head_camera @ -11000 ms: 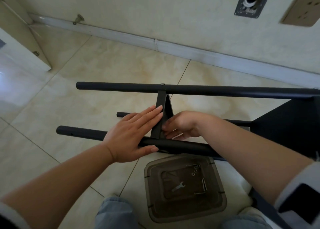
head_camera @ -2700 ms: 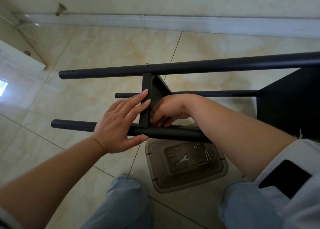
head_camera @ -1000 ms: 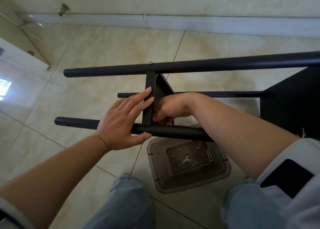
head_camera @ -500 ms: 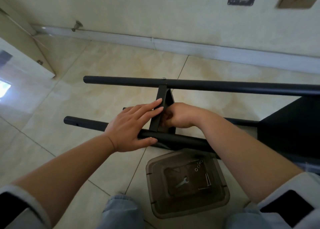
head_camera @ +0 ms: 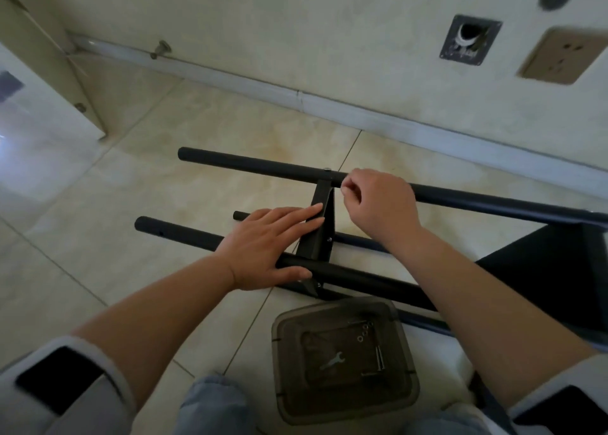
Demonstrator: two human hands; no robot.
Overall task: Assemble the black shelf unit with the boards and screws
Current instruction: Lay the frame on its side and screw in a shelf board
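Beige tiled floor (head_camera: 138,178); left hand (head_camera: 266,247) flat on black frame (head_camera: 460,199); right hand (head_camera: 378,201) curled, pinch unclear.

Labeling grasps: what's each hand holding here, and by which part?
Left hand lies flat, fingers on the black board, thumb against the near pole. Right hand is curled at the far pole; contents can't be told.

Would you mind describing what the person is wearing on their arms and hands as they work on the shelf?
Both hands are bare: no gloves, rings or watch show on the left hand or right hand. The forearms are uncovered, with sleeves pushed up near the elbows. Each sleeve, left sleeve and right sleeve, is light grey-white with a black rectangular patch.
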